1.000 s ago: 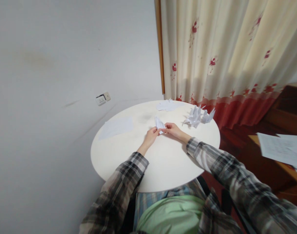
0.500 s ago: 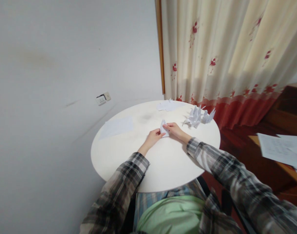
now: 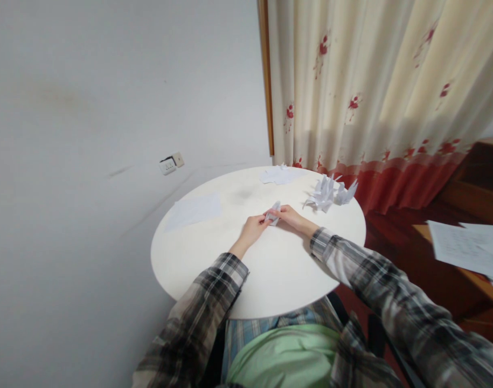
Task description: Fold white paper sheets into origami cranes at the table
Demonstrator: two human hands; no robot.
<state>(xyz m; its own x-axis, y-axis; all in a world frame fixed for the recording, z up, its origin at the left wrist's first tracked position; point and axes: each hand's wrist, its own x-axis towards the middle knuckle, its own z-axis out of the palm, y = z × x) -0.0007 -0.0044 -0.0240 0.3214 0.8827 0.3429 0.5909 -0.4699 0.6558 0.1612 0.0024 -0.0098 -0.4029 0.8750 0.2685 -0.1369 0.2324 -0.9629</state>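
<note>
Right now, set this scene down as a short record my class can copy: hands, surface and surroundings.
left hand: gripping the folded paper
right hand: gripping the same paper
surface: round white table
right of hands: cluster of pointed paper shapes
left of hands: flat white paper
beyond table: curtain with red flowers
wall: socket

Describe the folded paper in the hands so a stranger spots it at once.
Find the round white table. Near its middle, the bare left hand and right hand pinch a small folded white paper piece. Unlike the spiky white paper cluster and flat white paper sheets nearby, it alone is held.
</note>
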